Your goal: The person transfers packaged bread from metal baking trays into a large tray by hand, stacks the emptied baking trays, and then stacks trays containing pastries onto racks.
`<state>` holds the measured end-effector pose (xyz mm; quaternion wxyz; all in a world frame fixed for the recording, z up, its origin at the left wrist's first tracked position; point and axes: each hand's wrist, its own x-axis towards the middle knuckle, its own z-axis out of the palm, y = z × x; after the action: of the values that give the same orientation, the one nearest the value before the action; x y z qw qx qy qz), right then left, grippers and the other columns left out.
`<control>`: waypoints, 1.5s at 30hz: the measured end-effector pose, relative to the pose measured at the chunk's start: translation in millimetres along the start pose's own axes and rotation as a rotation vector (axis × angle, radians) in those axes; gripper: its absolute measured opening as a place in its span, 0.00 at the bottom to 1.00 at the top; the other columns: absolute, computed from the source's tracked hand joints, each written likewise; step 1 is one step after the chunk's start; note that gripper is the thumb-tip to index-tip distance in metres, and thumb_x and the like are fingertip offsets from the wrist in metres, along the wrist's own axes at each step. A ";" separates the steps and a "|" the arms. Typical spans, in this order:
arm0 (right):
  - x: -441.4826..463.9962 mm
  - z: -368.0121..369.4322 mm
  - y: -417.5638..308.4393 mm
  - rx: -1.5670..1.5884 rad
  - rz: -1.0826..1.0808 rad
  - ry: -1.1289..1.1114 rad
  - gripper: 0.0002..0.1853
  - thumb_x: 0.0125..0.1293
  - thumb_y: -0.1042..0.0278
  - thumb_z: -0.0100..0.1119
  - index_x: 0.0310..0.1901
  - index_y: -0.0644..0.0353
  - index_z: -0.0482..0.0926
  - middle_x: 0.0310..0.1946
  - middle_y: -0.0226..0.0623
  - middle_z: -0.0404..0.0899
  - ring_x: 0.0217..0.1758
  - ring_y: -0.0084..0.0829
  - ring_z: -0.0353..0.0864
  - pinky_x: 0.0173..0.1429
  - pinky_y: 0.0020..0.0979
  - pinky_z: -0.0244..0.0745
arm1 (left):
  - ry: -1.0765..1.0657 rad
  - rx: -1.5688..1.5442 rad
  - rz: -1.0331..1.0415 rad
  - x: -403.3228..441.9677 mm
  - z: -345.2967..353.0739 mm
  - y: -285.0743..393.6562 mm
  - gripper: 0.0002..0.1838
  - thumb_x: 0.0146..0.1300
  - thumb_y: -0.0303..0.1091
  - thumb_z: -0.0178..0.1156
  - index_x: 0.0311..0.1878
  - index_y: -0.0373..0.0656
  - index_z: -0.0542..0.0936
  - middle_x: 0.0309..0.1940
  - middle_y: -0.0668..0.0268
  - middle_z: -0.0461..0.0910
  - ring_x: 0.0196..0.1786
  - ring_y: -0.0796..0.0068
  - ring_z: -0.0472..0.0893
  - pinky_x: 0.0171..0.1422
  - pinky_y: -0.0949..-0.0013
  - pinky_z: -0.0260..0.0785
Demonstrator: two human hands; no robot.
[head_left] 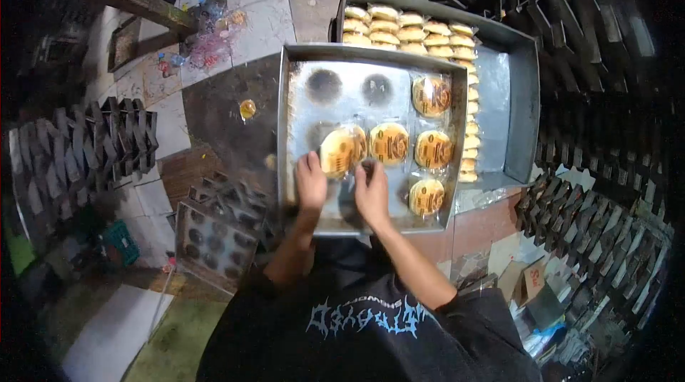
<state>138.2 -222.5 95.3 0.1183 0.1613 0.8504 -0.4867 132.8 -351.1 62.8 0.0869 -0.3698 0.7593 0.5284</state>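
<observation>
A round, flat bun (342,151) in clear wrapping, browned and printed on top, is held over the left part of a metal tray (303,218). My left hand (312,181) has its fingers closed against the bun's left edge. At the lower right edge, my right hand (372,193) pinches the bun or its wrapping; the exact contact is hard to see. Just right of it lies another wrapped bun (389,143). Along the tray's right side sit a top bun (432,97), a middle bun (433,149) and a lower bun (427,197).
Behind the tray, a deeper metal box (524,97) holds rows of stacked wrapped buns (412,29). Stacks of dark metal trays stand left (85,146) and right (592,239). A tray with round marks (217,243) leans at lower left. Plastic litter (210,36) lies on the floor.
</observation>
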 end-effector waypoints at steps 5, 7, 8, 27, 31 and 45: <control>29.1 16.1 -9.8 -0.069 -0.088 0.127 0.32 0.57 0.55 0.57 0.52 0.76 0.61 0.48 0.62 0.65 0.53 0.53 0.63 0.59 0.43 0.55 | 0.165 0.136 0.251 13.5 -3.1 16.5 0.18 0.65 0.39 0.42 0.45 0.31 0.70 0.44 0.43 0.70 0.49 0.44 0.69 0.54 0.56 0.60; 40.9 28.3 -12.7 -0.136 -0.070 0.154 0.36 0.55 0.52 0.59 0.54 0.76 0.60 0.49 0.63 0.64 0.55 0.53 0.62 0.60 0.43 0.54 | 0.131 0.108 0.298 41.7 -0.1 1.7 0.21 0.66 0.43 0.41 0.48 0.31 0.69 0.47 0.42 0.69 0.49 0.44 0.69 0.55 0.57 0.60; 47.9 32.8 -13.3 -0.208 -0.050 0.175 0.40 0.52 0.49 0.60 0.55 0.76 0.59 0.50 0.63 0.64 0.56 0.54 0.62 0.61 0.43 0.53 | 0.135 0.104 0.306 50.1 6.3 -7.2 0.21 0.66 0.43 0.41 0.48 0.31 0.69 0.47 0.42 0.69 0.49 0.44 0.69 0.55 0.57 0.60; 54.0 -127.9 -17.3 0.193 0.135 0.151 0.41 0.56 0.49 0.58 0.58 0.73 0.51 0.56 0.58 0.59 0.56 0.46 0.66 0.60 0.38 0.60 | -0.870 -0.756 -0.372 -33.8 86.6 112.1 0.33 0.66 0.58 0.32 0.58 0.39 0.66 0.51 0.62 0.72 0.53 0.67 0.71 0.59 0.64 0.60; 69.2 -169.6 2.8 0.252 0.255 0.128 0.38 0.58 0.45 0.55 0.57 0.74 0.60 0.49 0.52 0.71 0.53 0.38 0.70 0.57 0.31 0.64 | -0.947 -0.701 -0.333 -39.5 134.7 102.7 0.32 0.67 0.56 0.33 0.58 0.37 0.65 0.55 0.62 0.69 0.58 0.71 0.66 0.64 0.68 0.54; 63.5 -155.1 -10.0 0.521 0.383 -0.036 0.38 0.60 0.42 0.51 0.58 0.68 0.53 0.52 0.54 0.64 0.54 0.38 0.66 0.55 0.34 0.65 | -1.029 -0.682 -0.122 -30.1 114.3 83.1 0.33 0.67 0.57 0.29 0.63 0.38 0.56 0.61 0.60 0.59 0.64 0.68 0.58 0.68 0.66 0.48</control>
<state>69.0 -82.8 157.7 0.1774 0.3345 0.6492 -0.6597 70.3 -223.9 91.1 0.3487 -0.1175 0.3859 0.8460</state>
